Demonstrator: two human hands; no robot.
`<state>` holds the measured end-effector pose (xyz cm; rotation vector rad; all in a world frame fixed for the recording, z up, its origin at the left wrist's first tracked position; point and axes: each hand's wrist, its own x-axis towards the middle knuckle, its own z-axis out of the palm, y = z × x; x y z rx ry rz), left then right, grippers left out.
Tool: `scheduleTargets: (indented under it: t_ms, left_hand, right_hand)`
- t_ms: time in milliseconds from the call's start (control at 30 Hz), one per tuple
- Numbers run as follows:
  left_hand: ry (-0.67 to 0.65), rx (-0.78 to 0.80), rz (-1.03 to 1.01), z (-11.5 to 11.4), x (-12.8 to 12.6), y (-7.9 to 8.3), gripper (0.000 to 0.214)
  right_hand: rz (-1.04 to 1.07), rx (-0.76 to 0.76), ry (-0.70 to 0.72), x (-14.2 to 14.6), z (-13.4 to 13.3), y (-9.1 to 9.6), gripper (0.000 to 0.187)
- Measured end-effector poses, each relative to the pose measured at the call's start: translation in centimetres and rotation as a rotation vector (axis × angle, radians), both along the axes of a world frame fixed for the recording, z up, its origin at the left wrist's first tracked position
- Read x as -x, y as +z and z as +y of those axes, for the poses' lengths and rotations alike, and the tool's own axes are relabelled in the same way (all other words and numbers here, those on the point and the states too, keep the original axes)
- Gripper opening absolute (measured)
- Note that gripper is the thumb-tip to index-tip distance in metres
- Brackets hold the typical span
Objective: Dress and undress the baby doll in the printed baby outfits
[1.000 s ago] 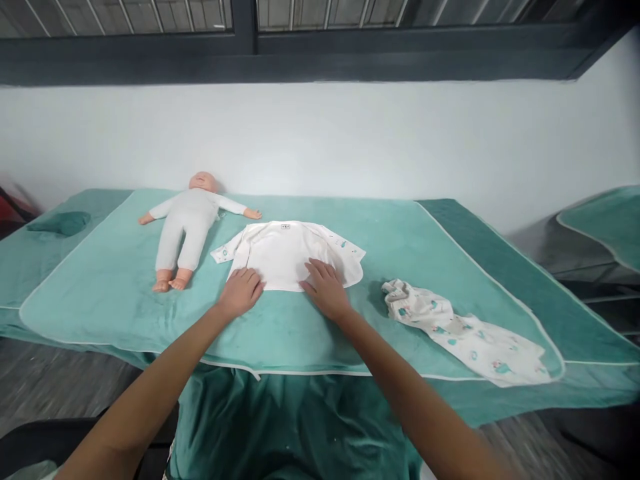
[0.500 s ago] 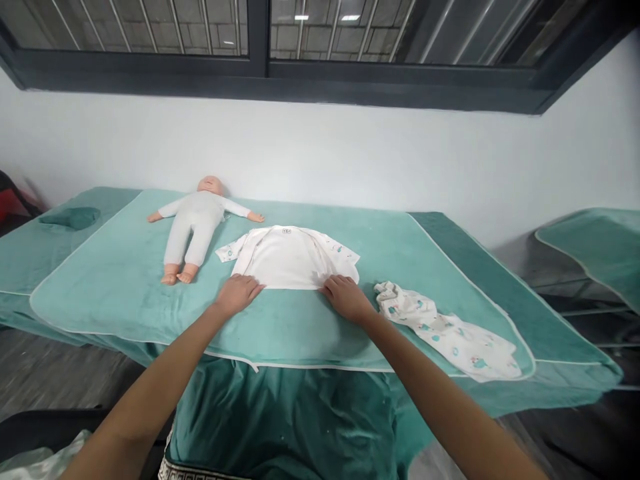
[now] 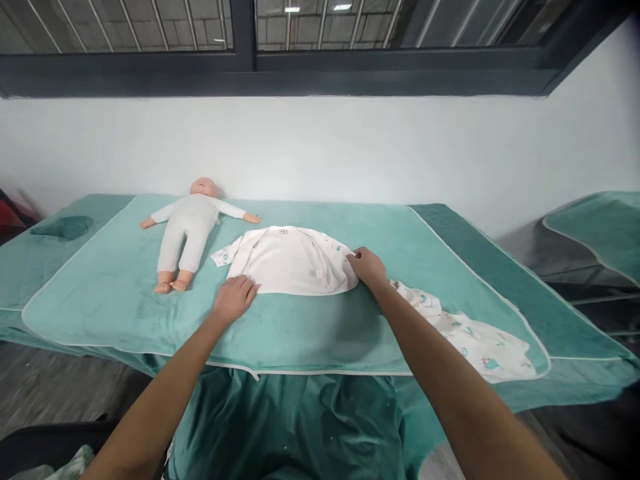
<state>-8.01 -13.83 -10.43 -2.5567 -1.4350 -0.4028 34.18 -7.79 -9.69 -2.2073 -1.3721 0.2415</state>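
A white baby top (image 3: 295, 263) with a small neck label and printed sleeves lies spread out on the green bed cover. My left hand (image 3: 235, 299) rests on its lower left corner, fingers laid over the hem. At the top's right side, my right hand (image 3: 369, 267) is closed with its fingertips pinching the printed sleeve, whose cuff is hidden behind them. Beyond my left hand a baby doll (image 3: 186, 223) in a white bodysuit lies on its back, arms spread. Printed white baby trousers (image 3: 480, 340) lie to the right, partly covered by my right forearm.
The green padded cover (image 3: 310, 340) has a white-piped edge along the bed's front. A small green pillow (image 3: 63, 227) lies at the far left. Behind the bed rises a white wall (image 3: 320, 147) below a dark-framed window. Another green-covered bed (image 3: 605, 227) stands at the right.
My right hand has moved from the top's lower right hem up and outward to its right sleeve. My left hand stays at the lower left corner. The view has shifted slightly.
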Motion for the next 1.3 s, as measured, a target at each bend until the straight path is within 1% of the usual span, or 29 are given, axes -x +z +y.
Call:
scheduleTargets:
  t_ms: [67,133,200,267,300,367,433,467,500,533,600,667,700,767,833,867,933,1000,1033,1100,1133,1200,1300]
  left_hand:
    - [0.010,-0.002,0.001,0.1,-0.1,-0.1,0.043]
    - [0.011,0.000,0.006,0.2,-0.1,-0.1,0.041]
    - [0.010,0.008,0.006,0.2,-0.2,-0.1,0.040]
    - [0.014,0.019,-0.004,0.2,-0.2,-0.1,0.039]
    - [0.017,0.021,-0.013,0.2,-0.3,-0.1,0.038]
    - [0.028,0.009,-0.039,0.1,-0.3,-0.1,0.035]
    - [0.035,-0.017,-0.074,0.1,-0.2,-0.3,0.032]
    - [0.038,-0.029,-0.097,0.2,-0.1,-0.4,0.031]
    - [0.047,-0.040,-0.129,0.3,0.0,-0.5,0.030]
    - [0.076,-0.057,-0.176,0.5,0.2,-0.7,0.029]
    - [0.211,-0.118,-0.322,1.0,0.5,-1.1,0.031]
    - [0.388,-0.184,-0.467,1.6,0.8,-1.5,0.034]
    - [0.449,-0.200,-0.506,1.9,0.8,-1.7,0.035]
    - [0.490,-0.198,-0.511,2.3,0.8,-1.9,0.037]
    - [0.498,-0.199,-0.487,2.5,0.7,-2.0,0.039]
    - [0.511,-0.208,-0.485,2.5,0.6,-2.0,0.040]
    - [0.536,-0.221,-0.484,2.4,0.5,-1.9,0.041]
    - [0.523,-0.203,-0.453,2.3,0.4,-1.8,0.042]
    - [0.510,-0.187,-0.431,2.2,0.4,-1.7,0.042]
    - [0.488,-0.161,-0.394,2.2,0.5,-1.7,0.043]
    - [0.484,-0.155,-0.382,2.2,0.5,-1.7,0.043]
    - [0.466,-0.149,-0.353,2.2,0.4,-1.8,0.044]
    - [0.405,-0.133,-0.279,2.1,0.4,-2.1,0.048]
  right_hand:
    - [0.003,-0.029,-0.014,-0.7,1.0,0.2,0.019]
    - [-0.011,-0.097,-0.073,-1.4,1.7,0.4,0.028]
    - [-0.051,-0.198,-0.141,-1.9,2.0,0.5,0.039]
    - [-0.117,-0.292,-0.147,-1.8,1.8,0.2,0.044]
    - [-0.161,-0.327,-0.108,-1.5,1.7,-0.1,0.043]
    - [-0.260,-0.358,0.040,-0.8,1.5,-0.7,0.038]
    - [-0.339,-0.316,0.192,-0.3,1.5,-1.2,0.034]
    - [-0.362,-0.277,0.231,-0.1,1.6,-1.5,0.033]
    - [-0.373,-0.232,0.237,0.0,1.7,-1.6,0.032]
    - [-0.376,-0.191,0.219,-0.1,1.8,-1.8,0.031]
    - [-0.366,-0.157,0.169,-0.3,1.9,-1.9,0.030]
    - [-0.348,-0.182,0.161,-0.5,2.0,-1.6,0.030]
    - [-0.333,-0.203,0.175,-0.4,2.2,-1.2,0.031]
    - [-0.301,-0.258,0.203,0.3,2.6,-0.2,0.033]
    - [-0.274,-0.325,0.242,2.2,3.2,1.0,0.034]
    - [-0.261,-0.353,0.275,3.7,3.4,1.5,0.035]
    - [-0.222,-0.363,0.393,7.7,3.8,2.2,0.037]
    - [-0.188,-0.279,0.552,12.4,3.9,2.2,0.036]
    - [-0.201,-0.215,0.587,14.8,3.9,2.1,0.035]
    - [-0.203,-0.180,0.568,18.8,4.2,1.6,0.032]
    - [-0.204,-0.177,0.549,20.3,4.4,1.4,0.032]
    - [-0.199,-0.191,0.529,22.3,5.0,0.9,0.034]
    - [-0.201,-0.206,0.604,23.3,5.8,0.3,0.035]
